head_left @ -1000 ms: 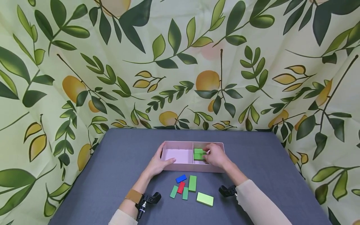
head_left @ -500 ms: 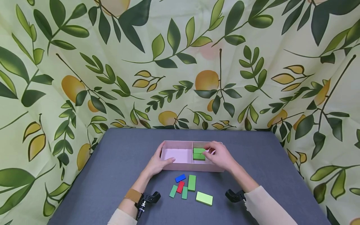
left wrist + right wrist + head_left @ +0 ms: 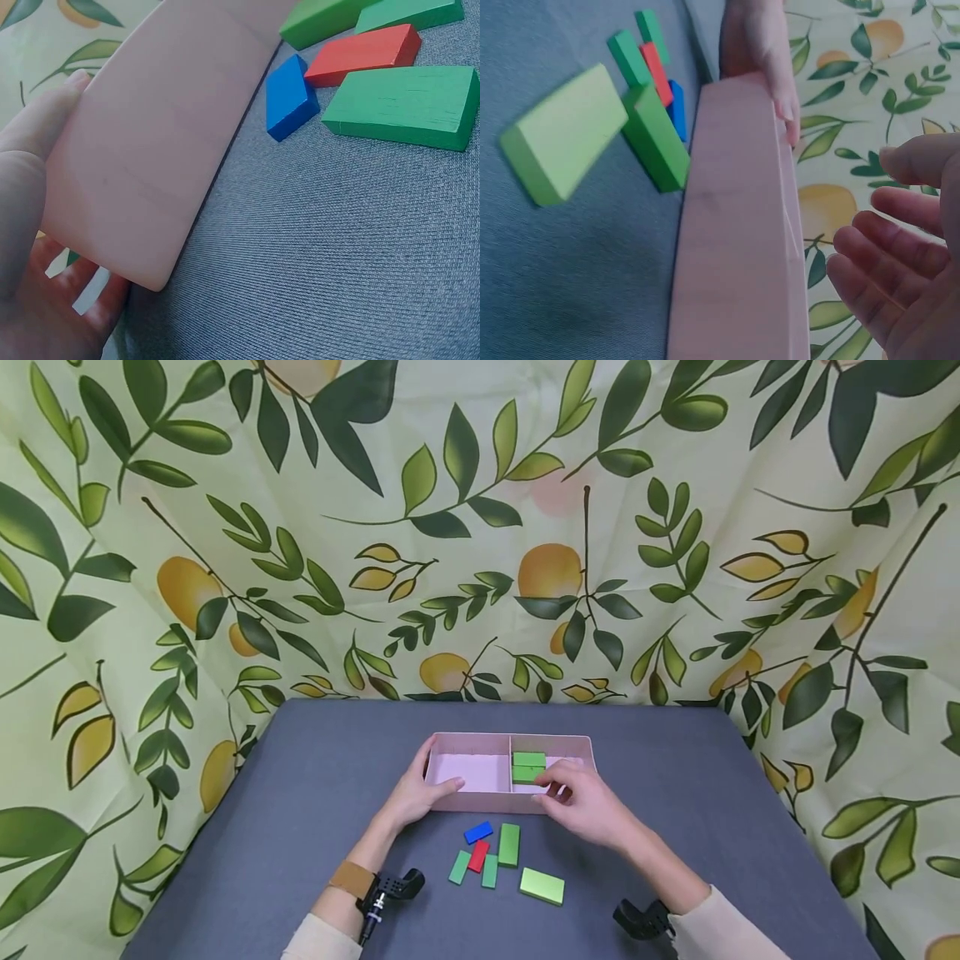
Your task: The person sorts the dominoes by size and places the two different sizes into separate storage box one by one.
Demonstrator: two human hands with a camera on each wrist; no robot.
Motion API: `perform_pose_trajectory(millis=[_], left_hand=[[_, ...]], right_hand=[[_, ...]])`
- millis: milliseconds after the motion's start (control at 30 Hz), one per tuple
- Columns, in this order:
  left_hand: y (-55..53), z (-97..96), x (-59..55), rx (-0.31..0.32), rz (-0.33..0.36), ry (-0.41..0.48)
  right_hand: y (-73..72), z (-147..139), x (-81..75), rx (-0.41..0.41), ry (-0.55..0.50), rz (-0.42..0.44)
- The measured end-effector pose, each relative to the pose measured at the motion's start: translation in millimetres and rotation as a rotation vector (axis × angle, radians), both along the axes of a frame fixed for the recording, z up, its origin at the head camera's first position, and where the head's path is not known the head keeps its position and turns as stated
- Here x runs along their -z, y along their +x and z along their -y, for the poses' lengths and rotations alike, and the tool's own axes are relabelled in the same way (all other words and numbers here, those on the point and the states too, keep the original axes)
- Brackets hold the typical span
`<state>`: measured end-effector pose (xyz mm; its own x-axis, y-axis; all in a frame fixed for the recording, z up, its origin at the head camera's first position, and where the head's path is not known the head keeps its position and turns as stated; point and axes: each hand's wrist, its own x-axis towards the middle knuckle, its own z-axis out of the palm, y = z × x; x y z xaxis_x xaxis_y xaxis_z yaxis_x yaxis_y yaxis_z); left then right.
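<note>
Eight blocks, one pink box, two hands

Nearest us we see two pale sleeves [image 3: 322, 939] and two black wrist cameras [image 3: 401, 885], one on each arm. Beyond them we count six loose blocks on the blue-grey tabletop [image 3: 337, 735]. Closest is one large light-green block [image 3: 542, 887], set apart to the right. Then come two small green blocks [image 3: 460, 867], with one red block [image 3: 477, 856] between them, one larger mid-green block [image 3: 508, 845] just beside, and one blue block [image 3: 477, 832] nearest the box.

Next we reach the right hand [image 3: 588, 802], over the near right part of the box, its fingers loosely bent and parted, holding nothing. The left hand [image 3: 408, 795] grips the box's left end, thumb over the near rim.

The pink box [image 3: 487, 802] rests behind the loose blocks. One divider [image 3: 511, 764] makes two compartments; in the right one we count two green blocks [image 3: 528, 758], close by the divider. Farthest off, we see one leaf-and-fruit print cloth [image 3: 352, 652].
</note>
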<state>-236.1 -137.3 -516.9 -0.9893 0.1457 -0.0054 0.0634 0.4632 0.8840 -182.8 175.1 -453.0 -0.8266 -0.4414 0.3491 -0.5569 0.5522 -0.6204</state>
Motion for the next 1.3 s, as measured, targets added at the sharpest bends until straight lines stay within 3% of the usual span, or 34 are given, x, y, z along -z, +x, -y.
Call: perform_pose_trajectory(millis=[267,667,933,1133,1300], left_hand=[[-0.3,0.1,0.5,-0.001,0.003,-0.004],[-0.6,1.1,0.6,0.003,-0.001,0.002],[0.6,-0.4,0.3,-0.008,0.011,-0.007],[0.2,-1.8,0.3,-0.004,0.014,-0.006],[-0.7,-1.8,0.0,-0.007,0.007,-0.005]], right_hand=[[21.9,-1,9.9,-0.023,0.004,0.065],[46.5,-8,44.1,-0.02,-0.05,0.01],[62.2,-9,56.6,0.012,0.016,0.091],[71.0,-14,65.6,0.003,0.012,0.022],[75.5,-16,70.5,0.046,0.06,0.119]])
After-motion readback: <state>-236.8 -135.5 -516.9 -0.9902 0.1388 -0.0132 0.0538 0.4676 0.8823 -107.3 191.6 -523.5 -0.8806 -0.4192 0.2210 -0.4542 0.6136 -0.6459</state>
